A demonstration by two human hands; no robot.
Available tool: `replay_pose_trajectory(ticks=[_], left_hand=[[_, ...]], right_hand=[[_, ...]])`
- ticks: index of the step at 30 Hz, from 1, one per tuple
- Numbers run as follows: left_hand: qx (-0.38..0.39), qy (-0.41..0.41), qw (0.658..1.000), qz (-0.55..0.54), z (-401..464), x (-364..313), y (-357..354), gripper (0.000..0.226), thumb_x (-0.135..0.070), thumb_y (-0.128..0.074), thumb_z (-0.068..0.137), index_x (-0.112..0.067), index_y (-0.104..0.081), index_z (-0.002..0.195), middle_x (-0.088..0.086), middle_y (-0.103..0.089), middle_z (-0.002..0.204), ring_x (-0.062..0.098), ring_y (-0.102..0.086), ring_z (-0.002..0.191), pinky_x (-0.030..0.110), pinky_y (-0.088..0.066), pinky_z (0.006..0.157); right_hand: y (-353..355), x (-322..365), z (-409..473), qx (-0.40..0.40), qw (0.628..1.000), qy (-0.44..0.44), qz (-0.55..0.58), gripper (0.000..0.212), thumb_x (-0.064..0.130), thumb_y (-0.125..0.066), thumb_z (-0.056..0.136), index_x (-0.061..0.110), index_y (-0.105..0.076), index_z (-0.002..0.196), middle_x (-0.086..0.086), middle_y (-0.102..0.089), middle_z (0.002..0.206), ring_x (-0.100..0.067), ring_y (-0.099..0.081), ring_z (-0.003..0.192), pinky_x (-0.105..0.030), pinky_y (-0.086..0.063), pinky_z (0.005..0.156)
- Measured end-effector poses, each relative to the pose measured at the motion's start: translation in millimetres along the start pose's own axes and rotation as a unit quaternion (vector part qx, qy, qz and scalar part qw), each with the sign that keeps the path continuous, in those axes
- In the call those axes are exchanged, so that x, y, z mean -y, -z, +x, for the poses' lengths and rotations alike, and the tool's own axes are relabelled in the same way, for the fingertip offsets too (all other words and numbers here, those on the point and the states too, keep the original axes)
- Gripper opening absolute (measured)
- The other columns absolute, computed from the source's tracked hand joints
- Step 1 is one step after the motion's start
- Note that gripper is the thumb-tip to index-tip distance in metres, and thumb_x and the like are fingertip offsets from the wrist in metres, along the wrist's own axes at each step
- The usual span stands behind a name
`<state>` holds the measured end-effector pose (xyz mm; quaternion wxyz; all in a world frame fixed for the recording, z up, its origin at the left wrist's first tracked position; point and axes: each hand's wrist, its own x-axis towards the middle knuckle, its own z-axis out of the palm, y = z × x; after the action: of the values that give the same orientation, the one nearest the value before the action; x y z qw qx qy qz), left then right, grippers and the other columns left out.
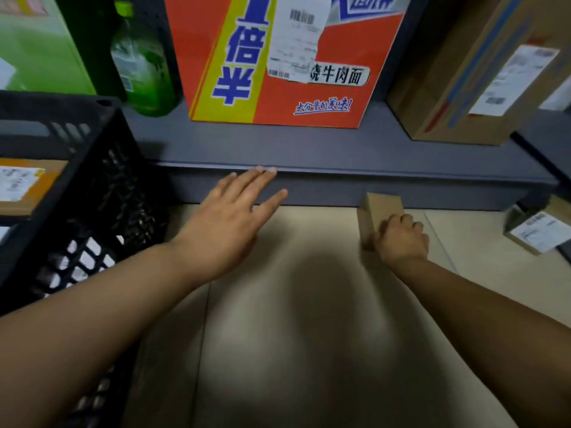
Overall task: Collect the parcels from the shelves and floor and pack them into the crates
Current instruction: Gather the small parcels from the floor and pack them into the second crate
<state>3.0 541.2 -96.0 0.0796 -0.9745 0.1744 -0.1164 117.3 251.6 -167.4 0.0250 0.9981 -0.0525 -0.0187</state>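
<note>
My right hand is closed around a small brown cardboard parcel just above the tiled floor, in front of the low grey shelf. My left hand is flat and open, fingers spread, its fingertips near the shelf's front edge, holding nothing. A black plastic crate stands at the left and holds a brown parcel with a white label. On the shelf stand a large orange noodle carton and a brown box with a label.
A green bottle and a green box stand at the shelf's left. Another labelled parcel lies on the floor at the far right under the shelf corner. Beige floor tiles stretch between my arms.
</note>
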Motion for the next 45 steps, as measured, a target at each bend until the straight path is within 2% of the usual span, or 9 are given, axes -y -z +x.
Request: replay_pose_trajectory(ticks=[10, 18, 24, 27, 29, 33, 38, 41, 45], left_hand=[[0.087, -0.032, 0.995, 0.022, -3.9, 2.9, -24.1, 0.072, -0.028, -0.049, 0.088, -0.024, -0.012, 0.149, 0.012, 0.005, 0.158, 0.027, 0.0, 0.145, 0.04, -0.009, 0.114], [0.103, -0.017, 0.995, 0.007, -3.2, 6.3, -24.4, 0.075, -0.036, -0.052, 0.087, -0.025, -0.01, 0.149, 0.01, 0.003, 0.157, 0.026, -0.003, 0.143, 0.038, -0.013, 0.113], [0.106, 0.116, 0.977, -0.145, 0.8, 17.2, -15.9, 0.072, -0.043, -0.048, 0.092, -0.017, -0.012, 0.149, 0.01, -0.017, 0.155, 0.027, -0.022, 0.139, 0.038, -0.026, 0.11], [0.103, 0.216, 0.916, -0.321, 2.6, 19.2, -8.2, 0.076, -0.052, -0.046, 0.091, -0.012, -0.016, 0.149, 0.009, -0.026, 0.153, 0.025, -0.028, 0.139, 0.033, -0.025, 0.11], [0.114, 0.278, 0.831, -0.469, 1.3, 19.0, -0.3, 0.074, -0.053, -0.052, 0.088, -0.012, -0.029, 0.146, 0.005, -0.036, 0.149, 0.021, -0.039, 0.132, 0.029, -0.032, 0.103], [0.108, 0.306, 0.696, -0.641, -5.7, 24.8, 19.6, 0.045, -0.042, -0.069, 0.072, -0.016, -0.059, 0.107, 0.004, -0.063, 0.11, 0.018, -0.058, 0.101, 0.033, -0.046, 0.087], [0.087, 0.289, 0.676, -0.672, -13.0, 41.4, 40.9, 0.063, -0.023, -0.071, 0.08, -0.012, -0.043, 0.135, 0.007, -0.059, 0.12, 0.022, -0.059, 0.106, 0.036, -0.048, 0.093], [0.052, 0.278, 0.688, -0.669, -23.1, 47.5, 46.8, 0.09, -0.02, -0.075, 0.077, -0.022, -0.019, 0.147, 0.008, -0.052, 0.123, 0.021, -0.058, 0.107, 0.033, -0.046, 0.095], [0.022, 0.242, 0.725, -0.645, -36.8, 50.9, 54.5, 0.094, -0.016, -0.078, 0.074, -0.027, -0.018, 0.146, 0.005, -0.043, 0.134, 0.019, -0.05, 0.117, 0.03, -0.041, 0.1]], right_hand=[[-36.5, 8.9, 25.0, -0.04, 0.984, -0.103, 0.138, 0.073, 0.044, -0.062, 0.081, -0.001, -0.032, 0.129, -0.024, -0.038, 0.129, -0.043, -0.037, 0.116, -0.048, -0.041, 0.088], [-29.9, 41.1, -13.1, -0.053, 0.963, 0.116, 0.238, 0.085, 0.048, -0.077, 0.064, 0.008, -0.041, 0.13, -0.014, -0.044, 0.123, -0.031, -0.039, 0.114, -0.04, -0.041, 0.087], [6.2, 69.2, -55.9, -0.1, 0.924, 0.272, 0.248, 0.092, 0.045, -0.078, 0.062, 0.009, -0.036, 0.136, -0.01, -0.043, 0.129, -0.026, -0.039, 0.116, -0.036, -0.042, 0.088], [30.5, 76.1, -76.8, -0.119, 0.909, 0.319, 0.241, 0.094, 0.047, -0.077, 0.062, 0.011, -0.034, 0.137, -0.007, -0.04, 0.134, -0.021, -0.037, 0.118, -0.031, -0.041, 0.087], [45.8, 78.9, -90.2, -0.127, 0.9, 0.347, 0.232, 0.094, 0.047, -0.076, 0.062, 0.012, -0.033, 0.138, -0.006, -0.039, 0.136, -0.02, -0.036, 0.12, -0.031, -0.041, 0.088], [65.2, 80.0, -110.7, -0.155, 0.883, 0.373, 0.238, 0.095, 0.042, -0.078, 0.063, 0.01, -0.032, 0.14, -0.007, -0.036, 0.141, -0.021, -0.032, 0.126, -0.036, -0.039, 0.1], [81.1, 81.0, -122.2, -0.07, 0.883, 0.248, 0.391, 0.081, 0.042, -0.065, 0.082, 0.015, -0.023, 0.146, -0.002, -0.025, 0.148, -0.012, -0.035, 0.129, -0.029, -0.034, 0.106], [98.3, 91.1, -126.9, 0.068, 0.81, 0.074, 0.578, 0.038, 0.045, -0.04, 0.096, 0.021, -0.054, 0.121, -0.005, -0.059, 0.118, -0.015, -0.062, 0.089, -0.035, -0.052, 0.077], [115.9, 103.0, -135.5, 0.187, 0.734, 0.025, 0.652, 0.052, 0.05, -0.025, 0.099, 0.013, -0.056, 0.118, -0.012, -0.064, 0.093, -0.021, -0.067, 0.07, -0.028, -0.052, 0.05]])
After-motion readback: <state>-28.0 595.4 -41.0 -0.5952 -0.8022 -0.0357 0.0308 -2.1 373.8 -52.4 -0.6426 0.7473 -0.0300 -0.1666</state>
